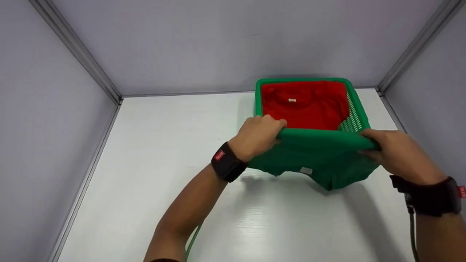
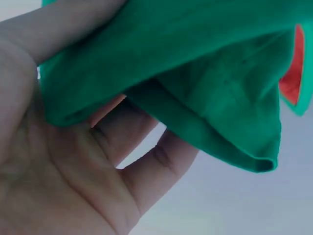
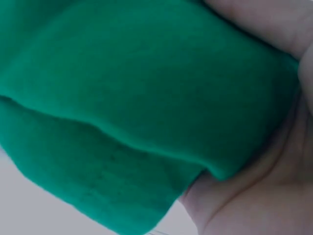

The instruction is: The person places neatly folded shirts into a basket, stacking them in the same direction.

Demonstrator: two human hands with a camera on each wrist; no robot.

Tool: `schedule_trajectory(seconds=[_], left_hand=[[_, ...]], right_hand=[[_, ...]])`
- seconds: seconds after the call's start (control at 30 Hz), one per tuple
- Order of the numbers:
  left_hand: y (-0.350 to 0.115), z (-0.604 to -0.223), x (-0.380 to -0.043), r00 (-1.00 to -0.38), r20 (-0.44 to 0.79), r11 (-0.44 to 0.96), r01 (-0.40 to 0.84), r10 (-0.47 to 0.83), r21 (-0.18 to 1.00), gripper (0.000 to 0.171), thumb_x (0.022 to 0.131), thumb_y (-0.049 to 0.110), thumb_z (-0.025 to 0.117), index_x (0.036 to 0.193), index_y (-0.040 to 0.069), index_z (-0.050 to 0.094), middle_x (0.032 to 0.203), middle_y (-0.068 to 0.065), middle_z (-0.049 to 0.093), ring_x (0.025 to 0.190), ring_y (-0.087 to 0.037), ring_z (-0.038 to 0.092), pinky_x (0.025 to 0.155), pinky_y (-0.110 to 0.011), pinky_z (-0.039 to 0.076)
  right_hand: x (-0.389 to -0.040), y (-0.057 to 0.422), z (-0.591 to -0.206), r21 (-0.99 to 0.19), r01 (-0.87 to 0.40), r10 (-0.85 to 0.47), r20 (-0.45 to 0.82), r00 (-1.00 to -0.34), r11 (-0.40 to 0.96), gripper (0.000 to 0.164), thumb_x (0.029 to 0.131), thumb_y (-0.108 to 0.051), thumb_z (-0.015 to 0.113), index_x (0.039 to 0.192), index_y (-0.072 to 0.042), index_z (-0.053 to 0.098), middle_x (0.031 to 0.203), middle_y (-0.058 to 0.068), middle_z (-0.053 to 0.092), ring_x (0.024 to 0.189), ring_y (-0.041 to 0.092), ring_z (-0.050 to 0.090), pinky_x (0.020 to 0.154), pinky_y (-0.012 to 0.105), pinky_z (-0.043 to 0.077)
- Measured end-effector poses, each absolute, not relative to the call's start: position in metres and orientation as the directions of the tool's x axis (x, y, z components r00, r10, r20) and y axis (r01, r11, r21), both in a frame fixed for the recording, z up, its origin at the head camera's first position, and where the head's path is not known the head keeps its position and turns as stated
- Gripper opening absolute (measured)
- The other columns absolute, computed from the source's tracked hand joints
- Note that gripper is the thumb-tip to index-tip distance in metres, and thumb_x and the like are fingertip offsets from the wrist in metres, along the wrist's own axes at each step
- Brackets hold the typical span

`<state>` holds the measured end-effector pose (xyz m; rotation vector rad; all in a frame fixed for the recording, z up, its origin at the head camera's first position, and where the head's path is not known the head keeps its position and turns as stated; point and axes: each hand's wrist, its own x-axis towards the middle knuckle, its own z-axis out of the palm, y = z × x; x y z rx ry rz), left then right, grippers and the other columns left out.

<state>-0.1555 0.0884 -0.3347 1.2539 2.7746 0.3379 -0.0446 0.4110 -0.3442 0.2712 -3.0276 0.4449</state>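
Note:
A folded green T-shirt hangs between my two hands, its neckline and pale label turned down toward me. My left hand grips its upper left edge, and in the left wrist view the thumb lies over the cloth with fingers beneath. At the upper right edge, my right hand pinches the fabric between thumb and fingers. Behind the shirt stands a green plastic basket with slotted sides. A folded red shirt with a small white label lies inside it. The shirt hides the basket's near side.
The basket is on a white table, close to the grey back wall. Grey panels with metal corner rails rise at left and right. Each wrist wears a black strap, and green cables run along the forearms.

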Motion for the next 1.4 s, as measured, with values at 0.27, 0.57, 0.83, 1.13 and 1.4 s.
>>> schedule_trajectory(seconds=[0.27,0.57,0.83,1.13,1.4], left_hand=[[0.094,-0.302,-0.163,-0.654,0.045,0.635,0.748,0.755,0.193,0.036,0.102,0.031,0.07,0.134,0.013,0.069,0.12,-0.006,0.079,0.106,-0.021,0.076,0.1,-0.044,0.061],[0.103,-0.281,-0.183,-0.637,0.021,0.621,0.758,0.771,0.201,0.04,0.101,0.031,0.071,0.136,0.013,0.067,0.126,-0.005,0.076,0.116,-0.021,0.072,0.106,-0.041,0.058],[0.105,-0.289,-0.216,-0.669,-0.017,0.643,0.706,0.743,0.295,0.039,0.102,0.022,0.071,0.139,0.01,0.067,0.131,-0.007,0.074,0.119,-0.021,0.07,0.108,-0.04,0.056],[0.105,-0.329,-0.25,-0.731,-0.003,0.692,0.645,0.682,0.324,0.029,0.103,0.017,0.069,0.131,0.009,0.071,0.125,-0.008,0.075,0.109,-0.02,0.072,0.099,-0.039,0.06],[0.104,-0.368,-0.257,-0.767,0.027,0.724,0.617,0.641,0.308,0.02,0.105,0.011,0.063,0.123,0.009,0.073,0.117,-0.007,0.076,0.099,-0.016,0.069,0.091,-0.034,0.059]], right_hand=[[-0.053,0.416,-0.317,-0.241,-0.14,-0.128,0.064,-0.99,0.96,0.029,0.096,-0.006,0.075,0.124,-0.001,0.066,0.104,0.027,0.075,0.085,0.043,0.074,0.08,0.069,0.059],[-0.079,0.423,-0.289,-0.199,-0.114,-0.115,0.008,-0.993,0.973,0.033,0.098,-0.006,0.073,0.129,0.001,0.064,0.111,0.031,0.072,0.091,0.048,0.072,0.086,0.069,0.058],[-0.123,0.422,-0.289,-0.237,-0.106,-0.133,-0.102,-0.986,0.966,0.034,0.099,-0.009,0.071,0.131,0.001,0.063,0.117,0.028,0.072,0.097,0.043,0.074,0.087,0.065,0.06],[-0.158,0.413,-0.326,-0.142,-0.173,-0.181,-0.045,-0.982,0.975,0.029,0.099,-0.009,0.071,0.126,0.0,0.066,0.114,0.027,0.074,0.097,0.042,0.074,0.088,0.068,0.058],[-0.169,0.406,-0.363,-0.098,-0.217,-0.216,0.025,-0.976,0.971,0.031,0.097,-0.006,0.07,0.127,-0.003,0.071,0.113,0.024,0.075,0.093,0.039,0.072,0.08,0.065,0.06]])
